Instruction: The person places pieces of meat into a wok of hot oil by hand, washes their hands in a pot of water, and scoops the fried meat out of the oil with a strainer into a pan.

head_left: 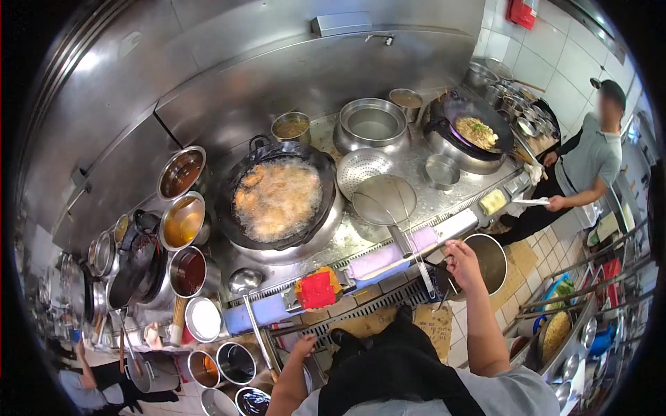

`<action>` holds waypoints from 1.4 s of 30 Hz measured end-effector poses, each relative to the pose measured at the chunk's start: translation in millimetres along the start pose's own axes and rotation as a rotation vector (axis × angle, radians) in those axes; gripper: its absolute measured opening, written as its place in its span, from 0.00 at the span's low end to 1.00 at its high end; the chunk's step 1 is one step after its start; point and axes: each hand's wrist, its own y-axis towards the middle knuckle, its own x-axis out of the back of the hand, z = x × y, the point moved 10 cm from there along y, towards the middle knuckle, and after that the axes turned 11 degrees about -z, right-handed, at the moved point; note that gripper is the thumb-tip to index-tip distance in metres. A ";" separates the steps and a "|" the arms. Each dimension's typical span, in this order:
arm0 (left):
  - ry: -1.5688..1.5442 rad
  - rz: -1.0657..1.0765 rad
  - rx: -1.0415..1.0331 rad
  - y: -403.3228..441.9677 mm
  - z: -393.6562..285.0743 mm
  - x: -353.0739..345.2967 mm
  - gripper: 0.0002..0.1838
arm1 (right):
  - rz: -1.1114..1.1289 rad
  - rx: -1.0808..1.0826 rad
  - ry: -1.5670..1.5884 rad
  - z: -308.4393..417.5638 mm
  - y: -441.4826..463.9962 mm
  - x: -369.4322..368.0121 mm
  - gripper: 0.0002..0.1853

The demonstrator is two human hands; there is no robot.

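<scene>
two bare hands show. the right hand (460, 262) is curled just beside the metal handle of one mesh strainer (385, 200); whether it grasps it, i cannot tell. the strainer's round wire mesh lies ahead and to the left of that hand, overlapping one steel scoop (361, 170) with punched holes. one deep round pot (497, 260) stands below the right hand. the left hand (303, 344) is loosely curled near the long handle of one round-bowled ladle (245, 280); its grip is also unclear. ahead of the left hand, one black wok (226, 208) holds browned pieces (258, 200) in bubbling oil. three cloths lie ahead of the hands: one red and yellow (319, 291), one soft and pinkish (388, 256), one pale yellow (493, 202).
</scene>
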 end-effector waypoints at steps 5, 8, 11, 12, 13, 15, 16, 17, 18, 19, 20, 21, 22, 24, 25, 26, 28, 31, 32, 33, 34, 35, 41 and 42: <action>0.345 0.073 -0.254 -38.5 -116.7 -47.6 0.34 | 0.015 0.026 0.010 11.2 10.2 28.5 0.04; 0.573 0.113 -0.367 -70.6 -179.9 -92.1 0.34 | 0.026 0.012 0.036 11.3 19.9 63.1 0.04; 0.706 0.402 -0.392 -113.7 -229.6 -152.7 0.30 | -0.002 -0.016 0.078 23.3 29.0 97.4 0.04; 0.692 0.388 -0.390 -121.3 -249.1 -165.9 0.30 | 0.006 -0.040 0.117 19.2 39.1 112.2 0.04; 0.624 0.357 -0.616 -135.0 -285.7 -182.3 0.31 | 0.023 -0.054 0.122 21.0 41.9 119.7 0.05; 0.512 0.203 -0.955 -175.8 -361.9 -198.4 0.36 | 0.044 -0.086 0.144 18.4 50.4 136.1 0.05; 0.470 0.087 -1.067 -206.8 -403.0 -199.9 0.38 | 0.056 -0.107 0.160 14.9 53.0 143.4 0.04; 0.395 0.063 -0.953 -216.4 -425.3 -203.0 0.40 | 0.069 -0.138 0.155 15.1 50.0 146.7 0.04; 0.320 0.042 -0.842 -217.6 -442.4 -206.7 0.41 | 0.080 -0.167 0.150 15.9 46.9 149.2 0.04; 0.229 -0.008 -0.911 -218.8 -464.2 -209.7 0.42 | 0.067 -0.195 0.158 7.9 49.5 157.1 0.04; 0.136 -0.057 -0.977 -219.9 -482.8 -211.1 0.43 | 0.113 -0.207 0.162 3.8 49.8 161.2 0.04; 0.089 -0.097 -0.924 -214.1 -495.7 -212.3 0.40 | 0.101 -0.215 0.159 -1.2 49.2 168.1 0.03; 0.087 -0.087 -0.934 -203.6 -508.1 -217.7 0.40 | 0.082 -0.216 0.156 -2.0 49.4 174.2 0.03; 0.028 -0.166 -0.964 -172.6 -534.4 -220.8 0.34 | 0.085 -0.260 0.212 -5.7 48.7 182.8 0.03; 0.122 -0.281 -1.029 -192.0 -562.1 -216.1 0.29 | 0.063 -0.296 0.236 -14.8 52.0 192.4 0.05; 0.129 -0.259 -1.034 -181.6 -580.3 -223.6 0.29 | 0.043 -0.291 0.245 -17.3 55.6 203.9 0.05; 0.097 -0.270 -1.060 -154.2 -612.6 -221.7 0.31 | 0.006 -0.340 0.286 -25.7 61.3 213.3 0.08; 0.117 -0.329 -1.082 -112.4 -671.7 -225.1 0.39 | -0.074 -0.340 0.311 -19.4 68.7 222.7 0.11; 0.133 -0.328 -1.082 -95.0 -692.4 -227.8 0.39 | -0.121 -0.349 0.303 -19.6 73.5 227.6 0.11; 0.159 -0.390 -1.040 -73.9 -712.4 -227.9 0.41 | -0.126 -0.349 0.328 -22.7 79.9 231.7 0.11; 0.180 -0.451 -1.003 -55.6 -737.1 -224.3 0.44 | -0.132 -0.343 0.351 -20.6 88.3 232.4 0.11; 0.190 -0.440 -1.011 -38.1 -766.0 -223.2 0.44 | -0.123 -0.305 0.362 -16.3 98.6 230.7 0.11; 0.542 -0.641 -0.614 105.2 -882.2 -184.9 0.41 | -0.194 -0.272 0.303 4.7 157.1 194.5 0.12; 0.583 -0.685 -0.577 112.1 -892.9 -168.6 0.39 | -0.182 -0.285 0.275 5.8 166.4 183.7 0.13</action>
